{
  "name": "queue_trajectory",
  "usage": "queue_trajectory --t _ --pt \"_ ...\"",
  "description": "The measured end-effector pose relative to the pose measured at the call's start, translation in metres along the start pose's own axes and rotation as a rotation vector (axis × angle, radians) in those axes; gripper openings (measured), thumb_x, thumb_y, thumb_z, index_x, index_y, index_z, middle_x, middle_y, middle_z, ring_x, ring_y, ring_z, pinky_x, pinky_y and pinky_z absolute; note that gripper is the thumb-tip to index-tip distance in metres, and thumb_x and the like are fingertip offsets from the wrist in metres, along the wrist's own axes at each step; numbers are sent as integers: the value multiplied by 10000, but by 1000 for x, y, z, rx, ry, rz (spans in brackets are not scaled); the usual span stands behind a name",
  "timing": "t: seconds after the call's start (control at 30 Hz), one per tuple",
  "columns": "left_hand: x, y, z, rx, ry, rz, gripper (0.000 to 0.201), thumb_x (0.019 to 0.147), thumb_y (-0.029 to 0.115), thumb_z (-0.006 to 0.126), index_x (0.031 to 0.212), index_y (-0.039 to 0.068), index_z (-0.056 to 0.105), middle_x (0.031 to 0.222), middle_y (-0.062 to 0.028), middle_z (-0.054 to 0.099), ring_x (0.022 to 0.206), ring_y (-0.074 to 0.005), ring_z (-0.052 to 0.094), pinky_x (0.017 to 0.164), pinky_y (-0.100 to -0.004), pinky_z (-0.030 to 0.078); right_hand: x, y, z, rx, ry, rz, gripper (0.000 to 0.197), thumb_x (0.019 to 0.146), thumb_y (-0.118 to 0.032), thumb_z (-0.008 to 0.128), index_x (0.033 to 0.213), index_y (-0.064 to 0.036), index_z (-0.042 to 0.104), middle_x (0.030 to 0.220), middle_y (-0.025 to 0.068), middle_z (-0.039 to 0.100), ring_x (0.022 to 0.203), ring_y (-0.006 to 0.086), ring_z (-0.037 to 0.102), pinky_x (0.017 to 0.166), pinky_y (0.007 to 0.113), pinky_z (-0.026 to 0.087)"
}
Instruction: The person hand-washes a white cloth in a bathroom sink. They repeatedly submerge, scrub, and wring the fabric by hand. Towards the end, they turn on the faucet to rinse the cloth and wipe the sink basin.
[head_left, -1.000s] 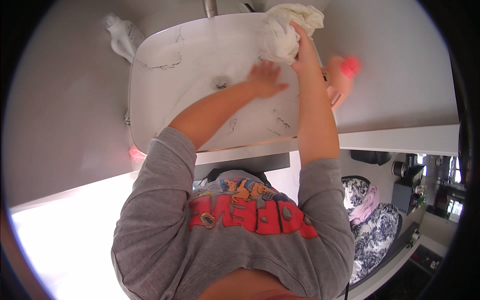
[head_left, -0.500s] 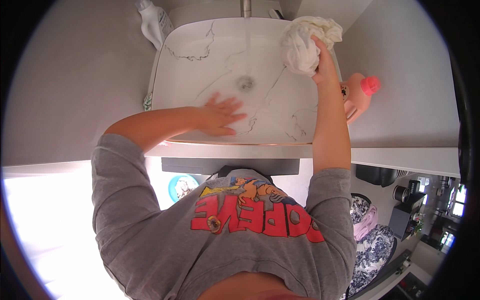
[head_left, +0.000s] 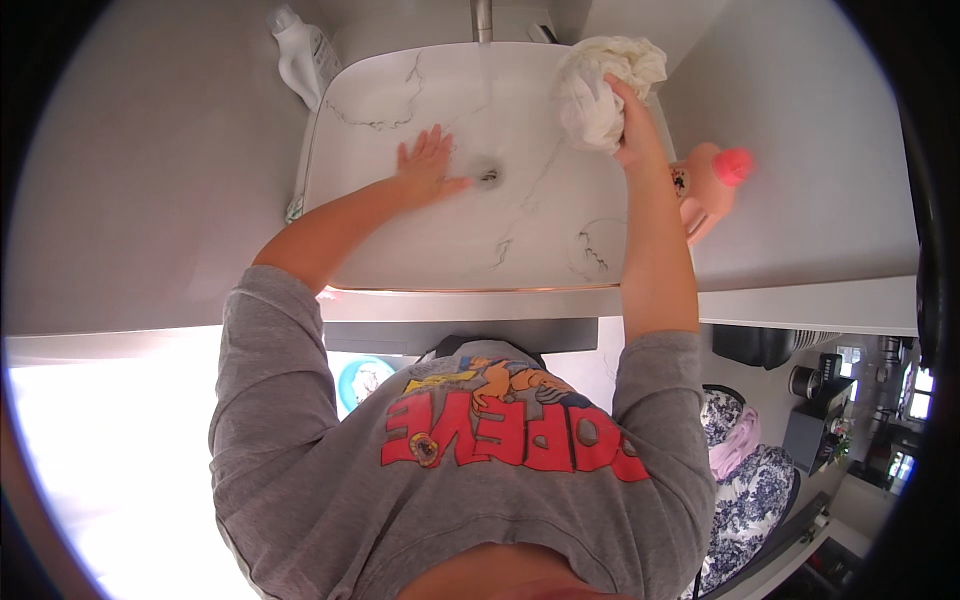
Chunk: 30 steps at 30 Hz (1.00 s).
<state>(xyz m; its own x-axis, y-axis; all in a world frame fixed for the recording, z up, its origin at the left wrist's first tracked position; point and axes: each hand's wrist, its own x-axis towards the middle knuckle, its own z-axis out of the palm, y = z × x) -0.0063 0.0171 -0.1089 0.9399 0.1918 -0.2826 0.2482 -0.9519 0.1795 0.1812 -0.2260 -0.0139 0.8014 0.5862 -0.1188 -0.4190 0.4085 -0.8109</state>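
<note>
Head view, left hand (head_left: 428, 165) flat in sink (head_left: 560, 250), right hand (head_left: 632, 130) gripping cloth (head_left: 600, 85)

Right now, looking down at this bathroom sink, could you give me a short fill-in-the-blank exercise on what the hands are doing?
1. The right hand grips a crumpled white ____ at the rim of the white marbled sink.
2. The left hand lies flat inside the basin, beside the ____.
3. The peach plastic bottle on the counter has a ____ cap.

Missing words: cloth; drain; pink
</note>
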Motion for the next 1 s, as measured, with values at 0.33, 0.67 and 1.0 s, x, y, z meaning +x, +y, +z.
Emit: queue_trajectory --t 0.33,0.67,1.0 --pt "-14 60 7 133 -82 166 831 858 614 293 1408 13 129 1488 -126 74 1383 -227 -4 1085 -496 -12 -5 7 10 -259 11 62 486 755 -219 687 1137 22 507 1029 91 602 897 186 610 741 306 516" --pt "-23 67 6 251 -112 209 825 869 580 308 1378 -56 176 1472 -173 113 1382 -238 -15 1094 -451 -45 12 48 6 -1107 -55 -250 577 683 -283 694 1164 -20 514 1041 126 609 955 258 589 799 360 479" --pt "6 24 -17 -115 -563 125 717 870 513 385 1423 139 123 1479 -146 112 1377 -259 48 1097 -474 55 -24 74 59 -2016 -256 -121 763 682 -389 670 1336 -158 353 1258 104 472 1136 351 461 878 477 442"
